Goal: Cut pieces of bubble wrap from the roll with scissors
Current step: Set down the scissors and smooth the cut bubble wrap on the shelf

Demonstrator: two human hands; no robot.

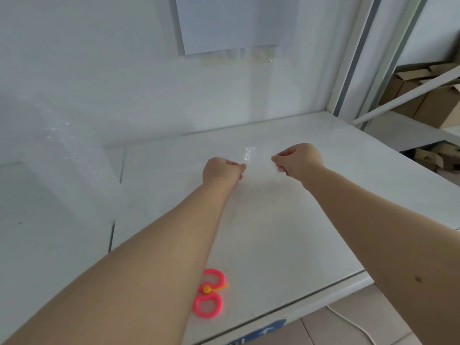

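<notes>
L hand (221, 170), R hand (297, 160): both pinching bubble wrap (249, 154) edge at 12 o'clock, prob. pulling sheet flat. Scissors (209, 295): 6 o'clock, unheld.

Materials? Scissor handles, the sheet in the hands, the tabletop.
Scissor handles: bright pink, matte, likely plastic or a rubbery coating.
Sheet: clear thin plastic film, nearly invisible but for white glints; bubbles too blurred to confirm.
Tabletop: white, smooth, faint sheen; laminate or painted board, cannot tell which.
</notes>
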